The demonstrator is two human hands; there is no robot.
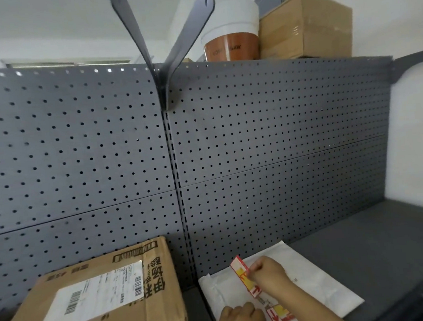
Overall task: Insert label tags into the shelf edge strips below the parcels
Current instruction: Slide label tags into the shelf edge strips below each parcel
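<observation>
Head view, looking down onto a dark grey metal shelf (380,256) backed by a grey perforated metal panel (279,134). At lower centre of the frame, a strip of red, yellow and white label tags (250,282) runs diagonally from upper left to lower right above a flat white padded mailer (313,276) lying on the shelf. The right hand (270,273) pinches the strip near its upper end, thumb and fingertips closed on its edge. The left hand (239,319), at the bottom edge of the frame, is curled with its fingers closed beside the lower part of the strip; whether it actually grips the strip cannot be told, since the contact is hidden by the knuckles. A separate red and yellow tag section (278,314) with a red arrow lies just right of the left hand, on the mailer. At lower left stands a brown cardboard parcel (102,303) bearing a white shipping label with barcodes and printed black characters. At upper right, above the panel, sit a white and brown cylindrical container (231,39) and, touching it on the right, a taped brown cardboard box (306,26). Two grey metal brackets (167,29) fan upward from the panel's central upright.
</observation>
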